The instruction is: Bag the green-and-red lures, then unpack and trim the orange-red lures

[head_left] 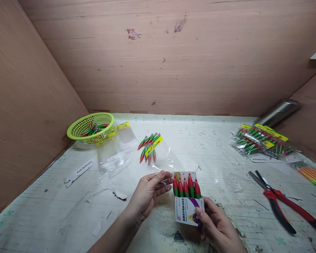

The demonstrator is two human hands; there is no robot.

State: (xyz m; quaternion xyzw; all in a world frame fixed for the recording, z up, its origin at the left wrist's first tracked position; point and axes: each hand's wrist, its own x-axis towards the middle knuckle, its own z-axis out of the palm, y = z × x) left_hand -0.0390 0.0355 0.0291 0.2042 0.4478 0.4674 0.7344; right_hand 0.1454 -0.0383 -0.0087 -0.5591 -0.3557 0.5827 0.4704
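While the right hand (216, 225) grips a small printed carton (185, 211) by its side, low at centre, the left hand (147, 193) pinches a limp clear bag (167, 156) beside it. Carton looks light, crushable, best held by its lower sides; bag probably slippery. Five red-green lures (185, 189) stand in the carton, more loose lures (95, 129) lie in the lime basket (73, 132).

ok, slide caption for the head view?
Left hand holds a clear bag, right hand a box of red-green lures.
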